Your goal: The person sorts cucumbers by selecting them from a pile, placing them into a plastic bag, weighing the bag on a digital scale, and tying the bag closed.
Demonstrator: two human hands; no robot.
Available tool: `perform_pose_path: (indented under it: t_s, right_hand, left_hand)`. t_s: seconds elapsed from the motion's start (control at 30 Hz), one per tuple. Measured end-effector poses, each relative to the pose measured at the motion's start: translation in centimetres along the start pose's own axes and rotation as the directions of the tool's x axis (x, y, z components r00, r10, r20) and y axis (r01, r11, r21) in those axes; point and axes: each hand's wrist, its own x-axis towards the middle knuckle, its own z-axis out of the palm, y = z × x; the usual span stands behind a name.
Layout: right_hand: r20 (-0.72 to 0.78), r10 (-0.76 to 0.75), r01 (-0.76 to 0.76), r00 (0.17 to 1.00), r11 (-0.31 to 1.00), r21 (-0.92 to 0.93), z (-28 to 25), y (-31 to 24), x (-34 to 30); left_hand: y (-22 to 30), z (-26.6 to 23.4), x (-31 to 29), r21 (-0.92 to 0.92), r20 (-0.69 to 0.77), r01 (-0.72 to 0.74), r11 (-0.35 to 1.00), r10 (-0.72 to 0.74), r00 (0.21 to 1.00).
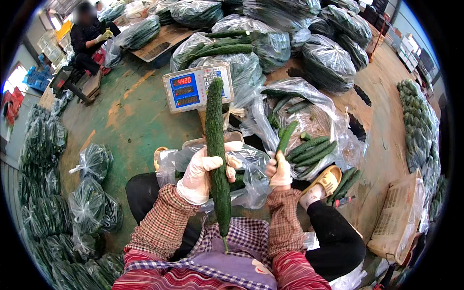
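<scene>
My left hand (198,176), in a pale glove, is closed round the middle of a long bumpy cucumber (219,145) held up lengthwise, its stem end toward my lap. To the right, my gloved right hand (279,170) is closed on a shorter cucumber (287,137) that points away from me; slight blur softens its fingers. Beneath the left hand lies a clear plastic bag (251,166) with some cucumbers partly hidden inside it. Just beyond my right hand, several cucumbers (309,153) rest in a big opened plastic bag (328,113).
A digital scale display (186,91) stands ahead of me. Filled bags (328,60) are heaped behind it. Bagged cucumbers (43,179) line the left side, and a crate (396,217) sits at right. Loose cucumbers (347,186) lie near my foot. Another person (89,36) sits far left.
</scene>
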Motion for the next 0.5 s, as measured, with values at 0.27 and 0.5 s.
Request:
perform_pose_path:
  t_s: [0.27,0.5]
  right_hand:
    - [0.394,-0.496,0.629,0.774,0.524,-0.575,1.8,-4.6,5.4]
    - [0.491,-0.060,0.220,0.869,0.936,-0.275,7.3,-0.1,-9.6]
  left_hand:
    - [-1.0,-1.7,1.3,0.153,-0.036,-0.080,0.985,0.087,0.996]
    - [-0.2,1.1,-2.3,0.879,0.477,-0.424,-0.219,0.451,0.755]
